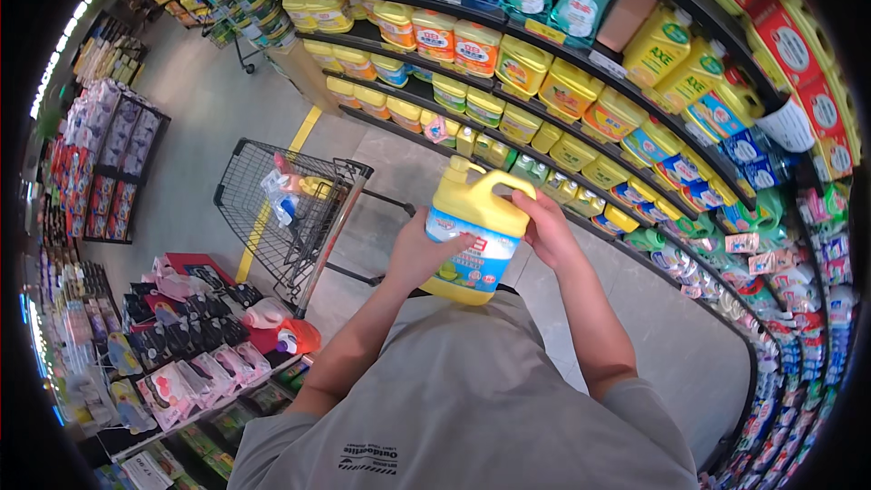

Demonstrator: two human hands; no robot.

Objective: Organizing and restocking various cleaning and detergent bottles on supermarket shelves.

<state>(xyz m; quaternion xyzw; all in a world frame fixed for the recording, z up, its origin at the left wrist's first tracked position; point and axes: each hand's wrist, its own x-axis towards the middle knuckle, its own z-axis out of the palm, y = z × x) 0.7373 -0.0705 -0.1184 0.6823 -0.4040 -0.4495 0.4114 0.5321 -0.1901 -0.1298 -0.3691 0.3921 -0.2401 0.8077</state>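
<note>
Before my chest I hold a large yellow plastic jug [469,238] of what looks like dish detergent, with a cap, a side handle and a blue printed label. My left hand [425,252] grips its left side, the thumb lying across the label. At the upper right, my right hand [541,221] holds the jug around the lower end of its handle. The jug tilts slightly, and its base is close to my grey shirt. Most of my left fingers are hidden behind it.
A wire shopping cart [292,211] holding a few packaged goods stands to my left. Shelves [408,54] of detergent bottles and jugs curve from ahead round to the right. A display [197,327] of packaged goods is at lower left. Grey floor tiles [633,313] lie between me and the shelves.
</note>
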